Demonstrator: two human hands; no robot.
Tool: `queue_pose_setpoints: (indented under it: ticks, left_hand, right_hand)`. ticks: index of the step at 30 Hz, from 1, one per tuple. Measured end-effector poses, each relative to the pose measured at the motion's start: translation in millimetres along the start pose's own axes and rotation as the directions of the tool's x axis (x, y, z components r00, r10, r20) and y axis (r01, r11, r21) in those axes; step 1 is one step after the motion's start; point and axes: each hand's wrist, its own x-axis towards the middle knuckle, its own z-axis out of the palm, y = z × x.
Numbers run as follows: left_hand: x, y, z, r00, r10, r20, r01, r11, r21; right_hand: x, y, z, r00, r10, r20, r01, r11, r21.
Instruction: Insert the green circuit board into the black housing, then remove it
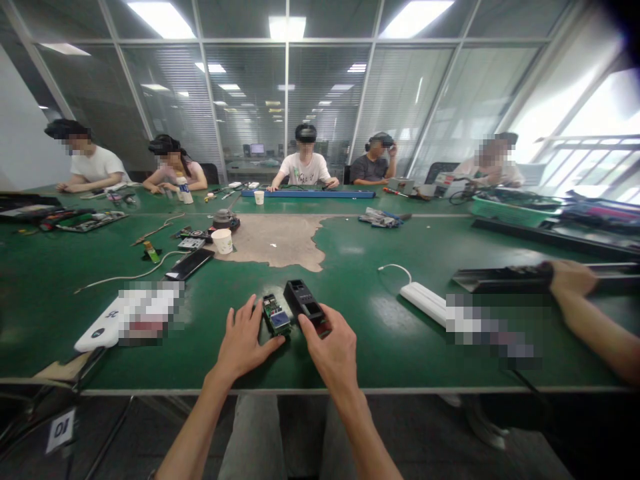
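My left hand [243,343] rests low over the green table with its fingers apart, beside a small green circuit board [277,316] that carries a little display. The thumb lies along the board's near edge and the index fingertip is close to its left side. In my right hand [334,341] is a black plastic housing [303,301] with rectangular openings, pinched at its near end between thumb and fingers. It is tilted and sits just right of the board. Part of the housing's near end is hidden by my fingers.
A phone [190,265], a paper cup [222,241] and small parts lie ahead to the left. On the right are a white power strip [430,303] and a black rail [500,279] with another person's hand on it. Several people sit across the table [360,353].
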Motion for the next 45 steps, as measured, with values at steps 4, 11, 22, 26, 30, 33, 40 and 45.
queue_pose_setpoints:
  ticks: [4,11,22,26,30,33,40,45]
  left_hand:
    - [0,0,2.3,1.000,-0.014,-0.005,0.014,1.000,-0.004]
    - [-1,-3,4.0,1.000,-0.016,0.005,0.016,1.000,-0.022]
    - [-2,-2,3.1,0.999,-0.041,-0.029,0.038,0.996,-0.076]
    - [-3,0,1.2,0.999,-0.032,-0.034,0.029,0.995,-0.094]
    - [-3,2,-0.9,0.999,-0.032,-0.028,0.029,0.993,-0.111]
    - [-3,2,-2.2,0.999,-0.034,-0.022,0.031,0.992,-0.123]
    - [-2,3,-5.1,0.999,-0.038,-0.017,0.035,0.987,-0.155]
    - [-2,6,-9.1,0.998,-0.056,0.007,0.056,0.977,-0.204]
  right_hand:
    - [-2,-22,15,0.997,-0.072,0.023,0.072,0.997,0.025]
    - [-6,-31,37,0.993,-0.084,0.079,0.089,0.995,-0.052]
    - [-13,-35,44,0.986,-0.051,0.159,0.080,0.980,-0.182]
    - [-14,-32,44,0.984,-0.050,0.169,0.084,0.976,-0.202]
    - [-14,-32,44,0.981,-0.045,0.191,0.086,0.974,-0.211]
    - [-13,-32,42,0.979,-0.032,0.204,0.076,0.974,-0.212]
    - [-11,-32,38,0.976,-0.048,0.212,0.092,0.975,-0.201]
    - [-7,-35,36,0.967,-0.039,0.252,0.099,0.968,-0.229]
